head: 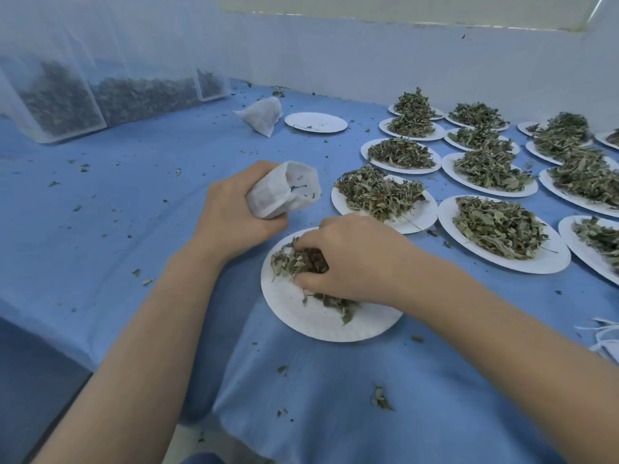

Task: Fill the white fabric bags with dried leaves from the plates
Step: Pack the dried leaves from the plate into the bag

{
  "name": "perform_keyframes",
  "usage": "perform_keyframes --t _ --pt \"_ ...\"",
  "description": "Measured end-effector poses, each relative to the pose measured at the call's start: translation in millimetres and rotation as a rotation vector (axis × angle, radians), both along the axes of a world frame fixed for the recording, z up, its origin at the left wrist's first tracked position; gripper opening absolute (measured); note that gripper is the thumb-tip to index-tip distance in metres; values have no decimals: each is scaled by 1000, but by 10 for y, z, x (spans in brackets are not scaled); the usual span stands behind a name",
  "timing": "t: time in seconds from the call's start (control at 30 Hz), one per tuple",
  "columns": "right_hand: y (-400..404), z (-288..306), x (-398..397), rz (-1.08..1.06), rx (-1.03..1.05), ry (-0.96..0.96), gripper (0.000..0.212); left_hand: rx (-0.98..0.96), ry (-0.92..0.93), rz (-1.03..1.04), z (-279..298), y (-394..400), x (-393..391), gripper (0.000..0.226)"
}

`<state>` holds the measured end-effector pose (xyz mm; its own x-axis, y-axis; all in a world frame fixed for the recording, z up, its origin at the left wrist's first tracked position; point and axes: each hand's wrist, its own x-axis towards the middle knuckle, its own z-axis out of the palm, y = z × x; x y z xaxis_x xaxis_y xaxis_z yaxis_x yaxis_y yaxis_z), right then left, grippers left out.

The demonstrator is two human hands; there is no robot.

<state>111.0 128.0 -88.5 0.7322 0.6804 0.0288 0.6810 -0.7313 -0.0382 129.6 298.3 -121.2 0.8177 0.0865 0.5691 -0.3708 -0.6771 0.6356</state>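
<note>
Forearms: both of mine reached in from the bottom edge, bare, angled toward the near plate.
Right hand (355, 259): palm down over the near plate (321, 319), fingers curled into a clump of leaves (301, 262) and clutching it; I could not see the fingertips under the clump.
Near plate: white paper, sitting on the blue cloth (134, 202) at the table edge, mostly bare, with the clump at its far left and a few loose leaves trailing toward its middle.
Left hand (234, 212): just beyond the plate's far rim, knuckles up, fist wrapped round the lower part of the bag (284, 192).
Bag: white fabric, tilted, mouth gaping open toward the right; I saw only a few leaf bits inside.
Full plates (502, 229): rows of them to my right, each heaped with leaves, the nearest one just beside my right hand.
Empty plate (316, 122): farther back, only crumbs on it.
Second bag (263, 115): lying plump on the cloth just left of the empty plate.
Bins (110, 95): clear plastic, far left, holding dark leaves, veiled by white netting.
Cloth: strewn with leaf crumbs.
White strips (603, 333): at the right edge; I could not tell what they were.
</note>
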Motion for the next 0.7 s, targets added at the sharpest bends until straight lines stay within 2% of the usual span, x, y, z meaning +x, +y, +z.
perform_keyframes --t 0.13,0.37,0.53,0.7 --pt "-41 18 58 9 40 -19 29 4 -12 6 -18 25 19 44" --pt "-330 287 88 5 381 51 26 34 -26 -8 -23 35 33 40" --pt "-395 416 115 -45 532 76 20 130 -18 -27 -25 -20 23 42" --pt "-381 435 132 -69 438 72 21 240 -122 -65 10 -120 -11 48"
